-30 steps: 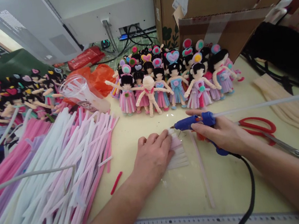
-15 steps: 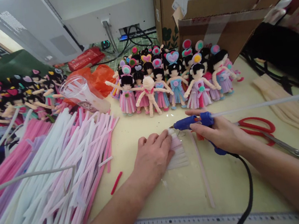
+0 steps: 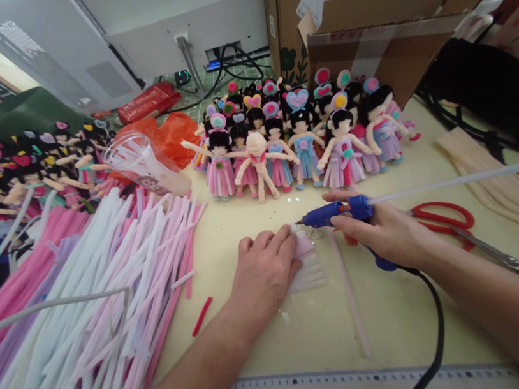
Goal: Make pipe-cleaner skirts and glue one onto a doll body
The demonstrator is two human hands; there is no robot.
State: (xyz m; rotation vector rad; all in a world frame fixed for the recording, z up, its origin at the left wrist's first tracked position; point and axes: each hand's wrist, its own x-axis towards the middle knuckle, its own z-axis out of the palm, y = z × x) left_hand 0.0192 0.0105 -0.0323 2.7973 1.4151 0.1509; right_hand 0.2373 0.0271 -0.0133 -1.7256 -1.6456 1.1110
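Observation:
In the head view my right hand [image 3: 385, 228] is wrapped around a blue hot glue gun [image 3: 337, 212], a long clear glue stick [image 3: 455, 182] poking out of its back. The nozzle meets the top edge of a small row of white and pale pink pipe cleaner pieces [image 3: 308, 261] lying flat. My left hand [image 3: 267, 264] holds this row down from the left, its fingertips beside the nozzle and its palm hiding part of the row. One loose pale pink pipe cleaner [image 3: 352, 304] lies right of the row.
Several yarn dolls [image 3: 303, 143] stand behind my hands, one undressed doll [image 3: 260, 168] in front. Pipe cleaners [image 3: 106, 306] heap at left beside a tilted plastic cup [image 3: 144, 165]. Red-handled scissors [image 3: 446, 219], metal scissors [image 3: 515, 261] and the gun's black cord [image 3: 436, 337] lie right; a ruler [image 3: 339, 384] lies in front.
The glue gun has shifted very slightly to the right along the row's top edge. My left hand keeps its place on the row.

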